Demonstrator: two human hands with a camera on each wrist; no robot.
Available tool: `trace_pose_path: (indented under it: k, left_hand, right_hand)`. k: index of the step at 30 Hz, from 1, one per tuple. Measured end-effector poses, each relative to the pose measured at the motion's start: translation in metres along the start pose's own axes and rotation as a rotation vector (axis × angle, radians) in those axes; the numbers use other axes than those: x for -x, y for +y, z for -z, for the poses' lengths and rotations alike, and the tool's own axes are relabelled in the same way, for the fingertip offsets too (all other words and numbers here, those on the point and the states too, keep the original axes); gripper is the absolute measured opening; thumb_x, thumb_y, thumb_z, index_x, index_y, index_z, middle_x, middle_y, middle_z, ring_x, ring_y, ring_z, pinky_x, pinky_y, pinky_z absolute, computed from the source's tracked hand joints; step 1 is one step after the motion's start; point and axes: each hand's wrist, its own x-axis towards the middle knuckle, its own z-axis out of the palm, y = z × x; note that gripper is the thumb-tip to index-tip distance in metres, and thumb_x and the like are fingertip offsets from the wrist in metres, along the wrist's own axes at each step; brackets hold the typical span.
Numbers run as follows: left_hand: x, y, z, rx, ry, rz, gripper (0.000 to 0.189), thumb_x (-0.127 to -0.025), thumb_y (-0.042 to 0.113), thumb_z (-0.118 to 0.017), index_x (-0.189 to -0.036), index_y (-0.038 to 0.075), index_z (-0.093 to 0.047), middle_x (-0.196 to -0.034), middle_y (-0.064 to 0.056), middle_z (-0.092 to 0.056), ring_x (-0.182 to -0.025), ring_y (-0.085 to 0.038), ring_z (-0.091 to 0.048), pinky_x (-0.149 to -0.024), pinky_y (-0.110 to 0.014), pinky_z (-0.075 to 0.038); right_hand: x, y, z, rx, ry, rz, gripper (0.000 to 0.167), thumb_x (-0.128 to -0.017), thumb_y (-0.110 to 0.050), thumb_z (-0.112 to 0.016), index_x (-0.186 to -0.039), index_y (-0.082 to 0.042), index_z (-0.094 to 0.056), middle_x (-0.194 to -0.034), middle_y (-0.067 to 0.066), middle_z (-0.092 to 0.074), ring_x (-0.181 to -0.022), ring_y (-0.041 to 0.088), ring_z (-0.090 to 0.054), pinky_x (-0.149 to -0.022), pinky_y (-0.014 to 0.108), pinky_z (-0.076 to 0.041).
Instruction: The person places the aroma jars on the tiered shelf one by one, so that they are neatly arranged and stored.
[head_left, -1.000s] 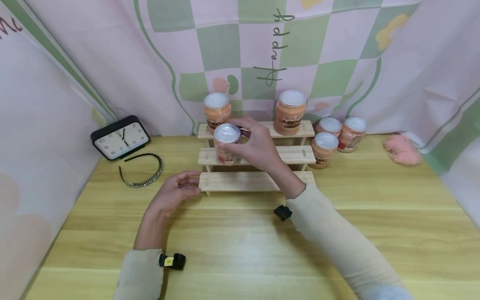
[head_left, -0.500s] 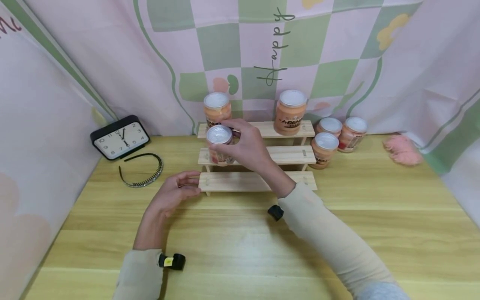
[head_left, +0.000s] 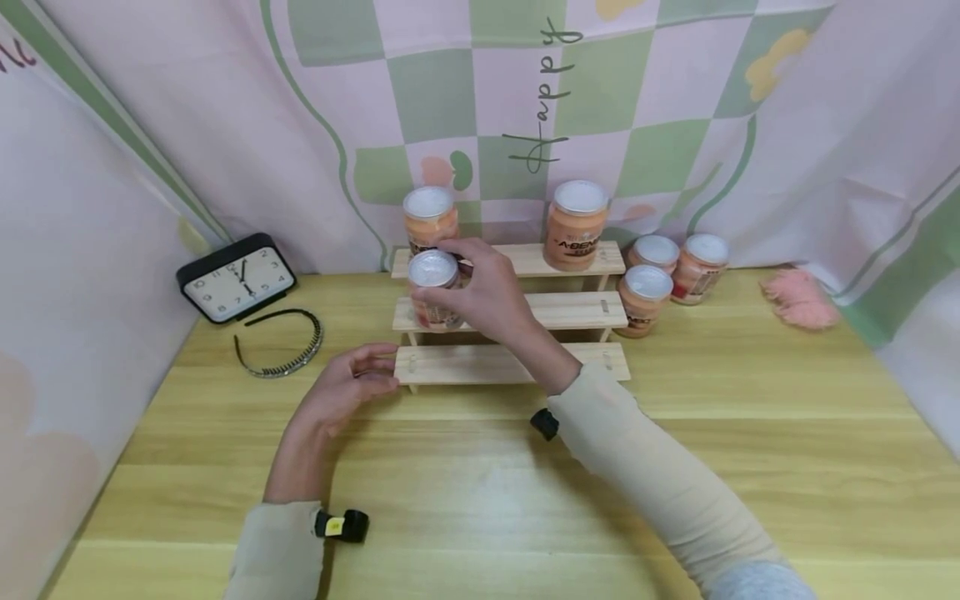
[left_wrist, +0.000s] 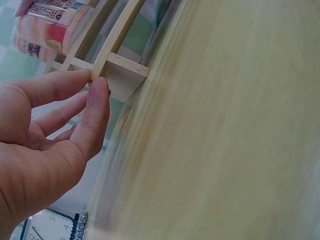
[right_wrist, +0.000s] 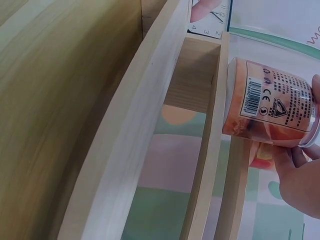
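Observation:
In the head view my right hand [head_left: 489, 292] grips an orange jar [head_left: 433, 271] with a silver lid by its upper part. The jar stands upright at the left end of the middle tier of a three-tier wooden shelf [head_left: 465, 364]. Its barcode label faces the right wrist camera, its base right at the board's edge. My left hand [head_left: 347, 390] pinches the left end of the lowest tier between thumb and finger, seen close in the left wrist view. Two similar jars, a left jar [head_left: 429, 208] and a right jar [head_left: 577, 225], stand on the top tier.
Several more jars [head_left: 645, 300] cluster on the table just right of the shelf. Further right lies a pink fluffy item [head_left: 799, 298]. A black-framed clock [head_left: 238, 279] and a toothed headband [head_left: 292, 367] are at the left. A patterned cloth [head_left: 517, 100] hangs behind.
My right hand has carried the jar a little to the left along the middle tier, toward its end. The left hand keeps its place on the lowest tier.

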Motion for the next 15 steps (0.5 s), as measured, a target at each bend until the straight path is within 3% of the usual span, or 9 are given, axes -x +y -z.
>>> trace_pose_path:
  k: [7, 15]
  left_hand:
    - [0.0015, 0.0005, -0.0009, -0.013, 0.004, -0.003, 0.058, -0.089, -0.007, -0.067, -0.144, 0.000, -0.050, -0.130, -0.023, -0.057, -0.109, -0.031, -0.062, -0.093, -0.036, -0.056]
    - [0.0015, -0.0001, -0.0002, -0.016, 0.005, -0.016, 0.058, -0.089, -0.007, -0.067, -0.144, -0.001, -0.050, -0.129, -0.024, -0.057, -0.108, -0.031, -0.061, -0.092, -0.035, -0.056]
  right_hand:
    - [0.0013, -0.0003, -0.0003, 0.006, 0.008, -0.005, 0.065, -0.077, -0.030, -0.091, -0.131, -0.004, -0.065, -0.123, 0.008, -0.063, -0.106, 0.020, -0.060, -0.088, 0.033, -0.054]
    - [0.0050, 0.0018, 0.0056, -0.040, -0.008, 0.017, 0.065, -0.078, -0.030, -0.090, -0.132, -0.006, -0.064, -0.125, 0.005, -0.062, -0.115, 0.017, -0.059, -0.100, 0.030, -0.050]
